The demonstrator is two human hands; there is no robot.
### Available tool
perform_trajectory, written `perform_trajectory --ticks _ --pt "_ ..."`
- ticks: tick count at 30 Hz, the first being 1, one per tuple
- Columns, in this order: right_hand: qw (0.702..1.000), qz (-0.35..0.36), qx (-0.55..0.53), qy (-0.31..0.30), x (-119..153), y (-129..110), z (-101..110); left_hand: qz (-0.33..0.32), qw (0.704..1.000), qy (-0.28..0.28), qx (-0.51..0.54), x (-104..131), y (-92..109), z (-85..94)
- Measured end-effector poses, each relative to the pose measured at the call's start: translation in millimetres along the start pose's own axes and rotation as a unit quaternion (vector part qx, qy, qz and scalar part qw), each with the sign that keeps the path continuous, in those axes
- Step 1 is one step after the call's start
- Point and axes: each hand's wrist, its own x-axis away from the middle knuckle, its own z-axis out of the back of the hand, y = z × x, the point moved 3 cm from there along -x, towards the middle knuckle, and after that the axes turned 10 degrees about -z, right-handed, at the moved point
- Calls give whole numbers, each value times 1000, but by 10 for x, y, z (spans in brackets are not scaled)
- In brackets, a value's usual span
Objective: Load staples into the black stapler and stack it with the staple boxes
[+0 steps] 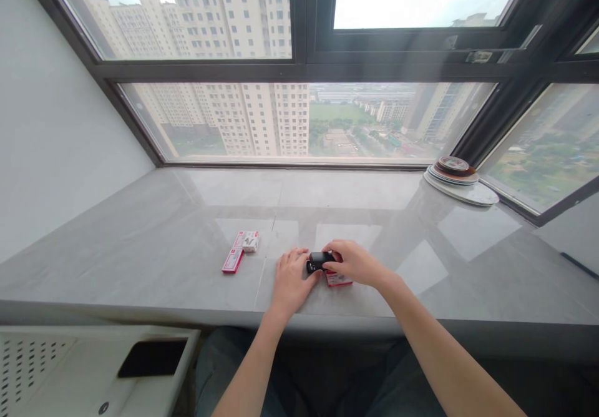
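Note:
A small black stapler is between my two hands, near the front of the grey stone-look ledge. My right hand pinches its right part from above with thumb and fingers. My left hand rests on the ledge, its thumb and index finger around the stapler's left end. Just under my right hand lies a red-and-white box, partly covered by the fingers. To the left of my hands, a small white-and-red box touches a flat red-and-white box; both look like staple boxes.
Several stacked plates stand at the ledge's back right corner by the dark window frame. Below the ledge's front edge at left is a white cabinet with a black phone-like slab on it.

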Motion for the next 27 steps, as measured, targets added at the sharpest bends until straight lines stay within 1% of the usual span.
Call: perform_trajectory --ticks 2,4,5,6,7,8,10,11,12,13,14,16,18,20,21,23,27 --pt "1000 -11 10 9 23 82 48 5 999 32 2 7 40 57" --pt "997 -60 7 46 30 256 102 19 998 65 -7 3 116 120" --pt "994 -93 -7 65 31 364 119 15 998 67 -12 -8 176 136" --pt "989 -125 -30 77 31 474 124 -3 999 52 -13 -26 252 133" --pt "983 -152 -62 81 34 578 117 -38 999 20 -7 -50 341 110" --pt "977 -173 -97 80 42 668 105 -88 996 -26 7 -73 439 70" --pt "965 -194 -157 77 81 793 82 -195 972 -125 45 -99 608 -19" --pt "961 -198 -176 81 116 828 79 -231 957 -163 60 -103 652 -46" --pt "957 -201 -189 87 163 845 79 -247 948 -188 67 -104 659 -54" --pt "954 -204 -198 93 218 848 80 -243 946 -202 67 -104 627 -38" --pt "951 -208 -206 99 280 839 77 -223 951 -206 60 -104 559 1" --pt "945 -216 -224 106 408 788 40 -155 967 -200 37 -95 355 136" --pt "937 -222 -252 97 510 701 -54 -96 976 -195 25 -78 144 295" --pt "930 -222 -281 78 560 590 -188 -68 977 -199 33 -69 9 403" --pt "928 -220 -292 72 564 534 -255 -63 977 -201 39 -71 -21 423" --pt "924 -221 -304 74 543 439 -364 -59 978 -197 42 -84 -15 396" --pt "917 -233 -310 94 480 351 -444 -62 984 -163 35 -107 128 196"
